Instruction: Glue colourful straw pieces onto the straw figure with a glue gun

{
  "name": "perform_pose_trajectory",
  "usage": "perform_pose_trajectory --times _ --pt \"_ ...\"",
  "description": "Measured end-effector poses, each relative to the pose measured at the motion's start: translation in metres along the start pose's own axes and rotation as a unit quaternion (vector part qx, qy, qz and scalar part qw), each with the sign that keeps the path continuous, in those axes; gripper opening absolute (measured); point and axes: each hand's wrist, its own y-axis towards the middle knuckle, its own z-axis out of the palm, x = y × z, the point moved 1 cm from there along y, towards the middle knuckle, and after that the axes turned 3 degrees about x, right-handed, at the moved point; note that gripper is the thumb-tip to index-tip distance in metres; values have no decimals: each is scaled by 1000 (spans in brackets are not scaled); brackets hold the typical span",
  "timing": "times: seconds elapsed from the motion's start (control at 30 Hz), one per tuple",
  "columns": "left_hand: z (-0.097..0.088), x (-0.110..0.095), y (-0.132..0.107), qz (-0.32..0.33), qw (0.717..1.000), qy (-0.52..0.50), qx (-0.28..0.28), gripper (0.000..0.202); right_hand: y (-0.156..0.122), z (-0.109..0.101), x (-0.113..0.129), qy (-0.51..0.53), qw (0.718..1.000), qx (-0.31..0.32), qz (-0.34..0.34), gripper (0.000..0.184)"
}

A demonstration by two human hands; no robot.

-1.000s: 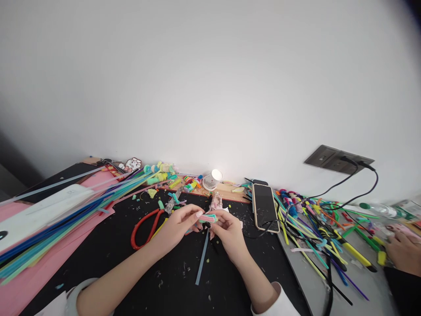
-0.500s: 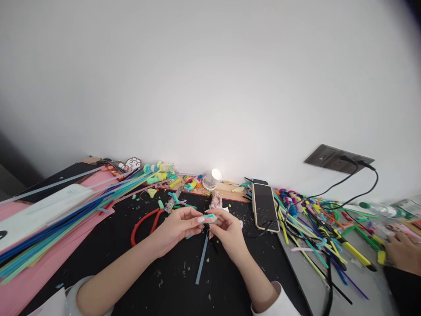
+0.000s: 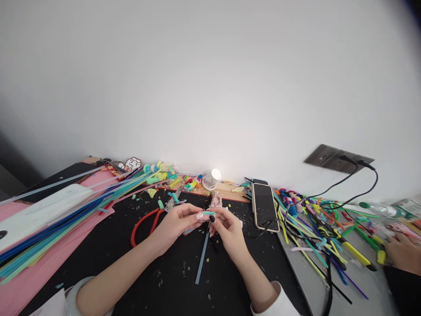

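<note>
Between my two hands is a short bundle of pink and teal pipe cleaner, held roughly level. My left hand pinches its left end with thumb and fingers. At the other end, my right hand grips it, its dark-nailed thumb pressed near the lower side. A grey-blue pipe cleaner lies on the black mat below my hands. Left of my left hand sit red-handled pliers, their jaws among teal scraps. Just beyond my fingers stands a small pinkish patterned item, partly hidden.
Long pipe cleaners cover pink sheets at left. A paper cup stands by the wall. A phone with a cable lies at right, beside mixed pipe cleaners and yellow-black pliers. Another person's hand rests at far right.
The pink and teal piece has turned slightly and now lies more level. My right thumb has moved up against it, its dark nail now showing.
</note>
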Motion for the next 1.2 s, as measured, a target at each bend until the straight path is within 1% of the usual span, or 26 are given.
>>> perform_pose_trajectory --times 0.1,0.23,0.43,0.57,0.7,0.8,0.9,1.0,1.2 --pt "1 -1 0 -10 1000 -14 -4 43 0 0 0 5 1000 3 3 29" --pt "1 -1 0 -20 1000 -13 -5 41 1 -1 -1 0 1000 12 12 31" --pt "0 1 1 -2 999 29 -20 38 0 -1 -2 -3 1000 20 9 31" --pt "0 1 2 9 998 55 -20 37 -1 0 -2 -9 1000 22 6 33" --pt "-1 1 1 6 999 41 -27 41 -1 0 0 -12 1000 19 11 35" --pt "-3 1 1 8 999 32 -17 42 0 -1 0 -21 1000 0 11 31" --pt "-3 2 2 19 998 65 -8 40 1 -3 -2 -45 999 -19 10 27" --pt "-3 3 3 40 994 102 -6 36 2 -3 -3 -55 998 -24 7 24" --pt "-1 1 2 57 990 128 -3 30 1 -2 -2 -55 998 -27 4 17"
